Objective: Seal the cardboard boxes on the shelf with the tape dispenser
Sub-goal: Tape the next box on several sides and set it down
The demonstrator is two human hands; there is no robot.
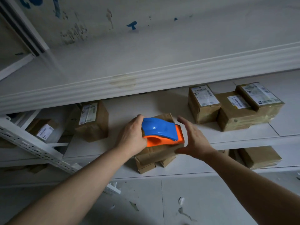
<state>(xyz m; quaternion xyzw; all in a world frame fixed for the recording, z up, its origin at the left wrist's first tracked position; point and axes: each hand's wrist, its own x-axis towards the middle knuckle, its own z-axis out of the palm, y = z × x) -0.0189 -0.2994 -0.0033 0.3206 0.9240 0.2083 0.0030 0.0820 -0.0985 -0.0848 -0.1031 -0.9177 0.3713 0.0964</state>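
A blue and orange tape dispenser lies on top of a small brown cardboard box at the front edge of the middle shelf. My left hand grips the dispenser's left end with fingers curled round it. My right hand hovers just right of the dispenser with fingers spread and straight, thumb by the box's right side, holding nothing. Part of the box top is hidden under the dispenser.
Labelled boxes stand on the same shelf: one at the left and a cluster at the right. The upper shelf's white beam overhangs them. More boxes sit on the lower shelf. Paper scraps lie on the floor.
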